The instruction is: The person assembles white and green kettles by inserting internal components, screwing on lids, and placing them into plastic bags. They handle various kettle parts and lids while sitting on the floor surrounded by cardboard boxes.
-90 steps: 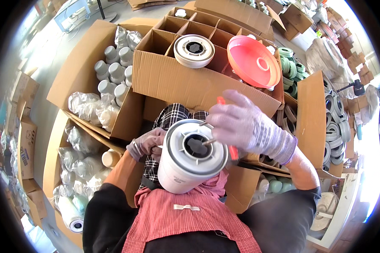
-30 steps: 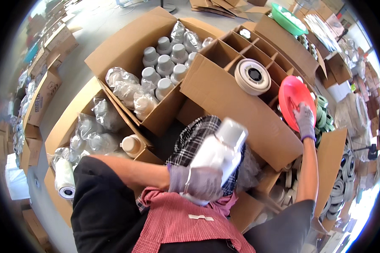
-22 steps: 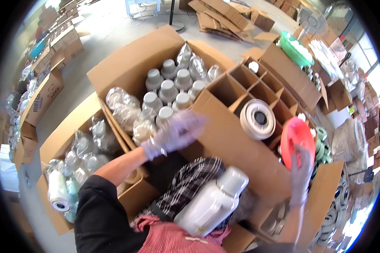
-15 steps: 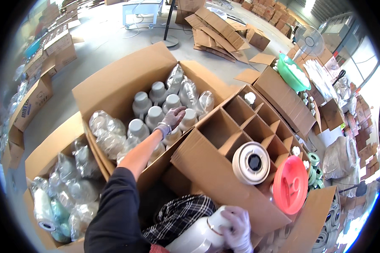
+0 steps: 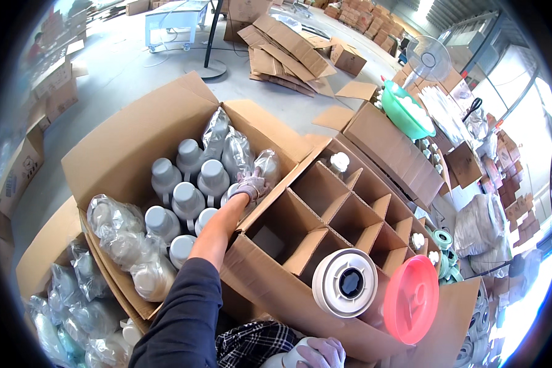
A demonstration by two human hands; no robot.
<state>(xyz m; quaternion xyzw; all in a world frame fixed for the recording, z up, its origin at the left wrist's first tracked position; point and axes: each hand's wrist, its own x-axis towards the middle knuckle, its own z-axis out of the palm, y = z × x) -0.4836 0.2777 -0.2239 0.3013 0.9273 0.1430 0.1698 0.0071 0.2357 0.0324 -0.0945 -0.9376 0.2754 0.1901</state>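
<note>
My left hand (image 5: 251,186), in a thin glove, reaches into a cardboard box (image 5: 138,132) of grey-capped vacuum jugs (image 5: 188,197). Its fingers are spread over the right-hand end of the jugs, beside a jug in clear plastic (image 5: 267,167). Whether it touches one I cannot make out. At the lower edge, my gloved right hand (image 5: 326,354) is closed round the grey-white top of another vacuum jug (image 5: 282,360), held against my plaid clothing. Most of that jug is cut off by the frame.
A divided carton (image 5: 276,279) stands on the right, bearing a round cream part (image 5: 345,283) with a dark centre and a red plastic lid (image 5: 411,300). Another box with bagged jugs (image 5: 98,306) is at lower left. A green basin (image 5: 405,113) and a fan (image 5: 428,59) stand beyond.
My left hand has moved toward the box's right side, lower among the jugs. My right hand and its jug now sit lower in the picture. The view has shifted.
</note>
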